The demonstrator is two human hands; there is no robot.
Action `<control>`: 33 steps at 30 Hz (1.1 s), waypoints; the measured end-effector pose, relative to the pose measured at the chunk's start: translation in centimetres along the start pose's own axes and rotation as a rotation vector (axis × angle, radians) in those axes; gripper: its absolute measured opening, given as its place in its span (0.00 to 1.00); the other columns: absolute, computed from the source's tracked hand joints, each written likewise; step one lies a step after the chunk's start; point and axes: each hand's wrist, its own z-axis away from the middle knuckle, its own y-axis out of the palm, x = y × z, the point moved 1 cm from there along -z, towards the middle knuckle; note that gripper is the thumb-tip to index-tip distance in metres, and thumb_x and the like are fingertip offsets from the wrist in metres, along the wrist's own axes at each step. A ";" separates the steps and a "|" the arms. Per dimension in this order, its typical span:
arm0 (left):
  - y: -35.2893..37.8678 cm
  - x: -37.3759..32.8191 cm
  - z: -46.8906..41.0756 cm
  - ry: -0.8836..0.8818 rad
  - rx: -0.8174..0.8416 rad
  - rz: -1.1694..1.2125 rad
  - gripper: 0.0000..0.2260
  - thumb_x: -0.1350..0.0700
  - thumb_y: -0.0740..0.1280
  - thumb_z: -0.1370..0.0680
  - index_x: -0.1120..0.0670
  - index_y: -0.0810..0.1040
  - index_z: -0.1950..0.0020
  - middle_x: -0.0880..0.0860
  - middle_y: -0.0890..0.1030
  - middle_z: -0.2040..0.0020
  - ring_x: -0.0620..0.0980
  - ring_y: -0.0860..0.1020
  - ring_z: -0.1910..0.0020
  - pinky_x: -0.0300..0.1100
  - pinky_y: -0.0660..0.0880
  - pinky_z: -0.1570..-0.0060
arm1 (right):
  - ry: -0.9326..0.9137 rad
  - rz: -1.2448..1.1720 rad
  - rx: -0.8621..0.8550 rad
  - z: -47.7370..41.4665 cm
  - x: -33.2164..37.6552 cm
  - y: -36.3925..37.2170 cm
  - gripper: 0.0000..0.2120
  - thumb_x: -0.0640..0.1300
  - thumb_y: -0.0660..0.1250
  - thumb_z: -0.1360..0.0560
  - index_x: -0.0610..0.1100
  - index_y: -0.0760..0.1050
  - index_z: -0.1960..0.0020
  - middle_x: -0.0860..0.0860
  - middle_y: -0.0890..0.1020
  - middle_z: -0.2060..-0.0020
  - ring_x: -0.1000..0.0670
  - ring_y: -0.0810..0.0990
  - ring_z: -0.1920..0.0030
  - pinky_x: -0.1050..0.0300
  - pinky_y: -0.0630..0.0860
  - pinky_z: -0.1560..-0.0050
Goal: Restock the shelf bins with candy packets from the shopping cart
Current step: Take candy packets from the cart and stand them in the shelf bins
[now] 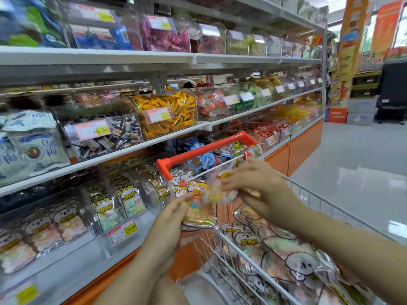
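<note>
My left hand [174, 219] grips a stack of clear candy packets [198, 211] printed with cartoon animals, held above the near left corner of the shopping cart [253, 263]. My right hand [257, 183] pinches the blurred top packet [220, 192] of that stack. More of the same packets [293, 254] lie piled in the cart. On the lowest shelf to the left, clear domed bins [123, 201] hold matching packets.
The cart's orange handle [204, 150] crosses just beyond my hands. Shelves of clear bins with other sweets rise on the left, price tags [122, 231] on their fronts. Shiny open aisle floor [352, 164] stretches to the right, with orange displays far back.
</note>
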 end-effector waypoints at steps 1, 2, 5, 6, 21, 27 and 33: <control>0.4 -0.2 0.3 0.002 0.016 0.045 0.12 0.49 0.64 0.20 0.49 0.81 0.40 0.53 0.86 0.50 0.53 0.85 0.56 0.47 0.82 0.59 | -0.088 0.037 0.018 0.5 0.2 0.8 0.09 0.41 0.67 0.24 0.48 0.85 0.48 0.58 0.85 0.48 0.52 0.80 0.44 0.50 0.67 0.32; 0.7 -0.2 0.4 0.009 0.038 0.079 0.15 0.46 0.66 0.24 0.50 0.81 0.41 0.53 0.87 0.53 0.53 0.86 0.57 0.48 0.82 0.59 | -0.140 0.061 0.035 1.1 0.3 1.6 0.09 0.42 0.66 0.22 0.48 0.85 0.48 0.58 0.84 0.47 0.51 0.79 0.43 0.47 0.64 0.29; 0.8 0.0 0.7 0.097 0.082 0.022 0.14 0.51 0.69 0.24 0.49 0.78 0.39 0.47 0.86 0.52 0.50 0.85 0.57 0.46 0.81 0.62 | -0.207 0.058 0.049 1.9 0.6 3.2 0.10 0.42 0.65 0.21 0.49 0.84 0.45 0.57 0.83 0.43 0.50 0.79 0.40 0.44 0.63 0.27; 0.7 0.2 0.6 0.138 0.078 -0.004 0.15 0.55 0.70 0.23 0.47 0.77 0.38 0.42 0.86 0.51 0.48 0.85 0.56 0.43 0.80 0.62 | -0.210 0.048 0.059 2.0 0.4 3.5 0.11 0.41 0.66 0.21 0.49 0.83 0.42 0.56 0.82 0.41 0.50 0.78 0.39 0.45 0.64 0.27; -0.7 1.1 -1.5 0.341 -0.039 -0.189 0.16 0.59 0.65 0.18 0.38 0.76 0.39 0.32 0.74 0.43 0.25 0.78 0.52 0.31 0.77 0.54 | 0.738 0.616 1.039 6.4 -14.0 8.8 0.41 0.71 0.60 0.30 0.48 0.62 0.25 0.45 0.71 0.30 0.37 0.70 0.32 0.39 0.69 0.34; -1.5 1.0 -1.2 0.289 -0.124 -0.253 0.13 0.54 0.66 0.19 0.34 0.82 0.46 0.38 0.78 0.38 0.48 0.80 0.39 0.56 0.76 0.37 | 0.714 0.555 0.910 5.1 -12.8 9.5 0.20 0.60 0.57 0.23 0.46 0.76 0.59 0.50 0.79 0.63 0.45 0.79 0.62 0.48 0.83 0.55; -2.3 1.2 -0.8 0.265 -0.170 -0.253 0.11 0.55 0.64 0.18 0.40 0.83 0.47 0.43 0.84 0.47 0.43 0.83 0.51 0.45 0.78 0.49 | 0.876 0.097 0.205 2.0 -12.2 3.6 0.16 0.48 0.60 0.19 0.41 0.83 0.48 0.46 0.83 0.65 0.48 0.79 0.66 0.52 0.78 0.63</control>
